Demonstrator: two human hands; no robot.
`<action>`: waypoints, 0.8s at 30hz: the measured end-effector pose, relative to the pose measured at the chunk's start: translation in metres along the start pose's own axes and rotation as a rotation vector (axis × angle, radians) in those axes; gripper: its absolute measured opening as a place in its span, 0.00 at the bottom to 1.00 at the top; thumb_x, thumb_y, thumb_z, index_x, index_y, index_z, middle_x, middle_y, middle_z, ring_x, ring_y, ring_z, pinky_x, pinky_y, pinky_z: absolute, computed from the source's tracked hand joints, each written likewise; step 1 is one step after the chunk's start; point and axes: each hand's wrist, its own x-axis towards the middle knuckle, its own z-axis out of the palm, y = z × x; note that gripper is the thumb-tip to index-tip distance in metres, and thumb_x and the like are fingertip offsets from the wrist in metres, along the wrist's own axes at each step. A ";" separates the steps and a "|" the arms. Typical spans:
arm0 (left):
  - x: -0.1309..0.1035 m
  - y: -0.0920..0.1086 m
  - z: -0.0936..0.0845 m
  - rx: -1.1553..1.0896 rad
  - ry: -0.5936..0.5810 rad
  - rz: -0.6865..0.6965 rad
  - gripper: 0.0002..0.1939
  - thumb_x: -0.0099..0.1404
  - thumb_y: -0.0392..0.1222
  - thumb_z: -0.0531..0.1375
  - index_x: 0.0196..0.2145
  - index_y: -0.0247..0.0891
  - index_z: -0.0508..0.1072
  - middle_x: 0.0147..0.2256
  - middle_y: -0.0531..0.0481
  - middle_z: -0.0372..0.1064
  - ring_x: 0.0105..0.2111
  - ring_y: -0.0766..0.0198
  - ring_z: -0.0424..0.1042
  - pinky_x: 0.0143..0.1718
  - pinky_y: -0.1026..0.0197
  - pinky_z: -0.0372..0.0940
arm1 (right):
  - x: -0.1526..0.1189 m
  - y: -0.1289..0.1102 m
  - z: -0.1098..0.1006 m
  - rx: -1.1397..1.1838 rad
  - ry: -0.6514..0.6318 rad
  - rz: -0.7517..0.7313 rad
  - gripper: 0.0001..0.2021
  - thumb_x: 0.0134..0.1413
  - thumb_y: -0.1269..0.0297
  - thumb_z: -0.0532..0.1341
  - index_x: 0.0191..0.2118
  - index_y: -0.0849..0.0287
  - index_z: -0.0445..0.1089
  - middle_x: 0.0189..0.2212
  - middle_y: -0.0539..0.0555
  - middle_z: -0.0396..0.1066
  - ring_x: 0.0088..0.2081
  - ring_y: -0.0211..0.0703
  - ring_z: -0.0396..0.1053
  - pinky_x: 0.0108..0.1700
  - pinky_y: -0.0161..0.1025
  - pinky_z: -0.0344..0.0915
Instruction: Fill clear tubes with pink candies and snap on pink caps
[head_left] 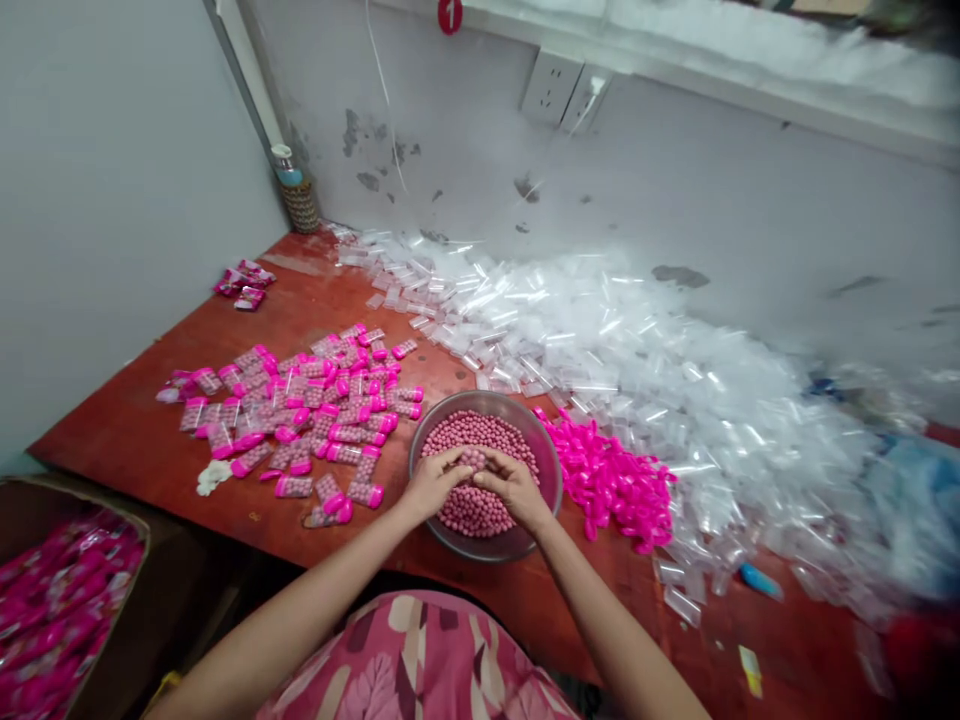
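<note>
A metal bowl full of small pink balls stands on the table near its front edge. Over it, my left hand and my right hand meet with bent fingers around a small clear container that shows pink balls inside. Fingers partly cover the container. Right of the bowl lies a heap of bright pink caps. To the left, many filled containers with pink caps are spread out.
A large pile of clear empty containers runs along the wall. Pink packets and a bottle in a woven holder are at the far left. A box of pink packets sits lower left. A blue object lies at right.
</note>
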 end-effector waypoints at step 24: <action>0.006 0.000 0.011 -0.074 -0.287 -0.068 0.15 0.52 0.42 0.58 0.37 0.33 0.73 0.30 0.50 0.72 0.29 0.64 0.68 0.32 0.64 0.62 | -0.041 -0.009 -0.020 -0.156 0.203 0.076 0.11 0.45 0.58 0.59 0.33 0.58 0.63 0.20 0.45 0.64 0.21 0.33 0.65 0.25 0.32 0.64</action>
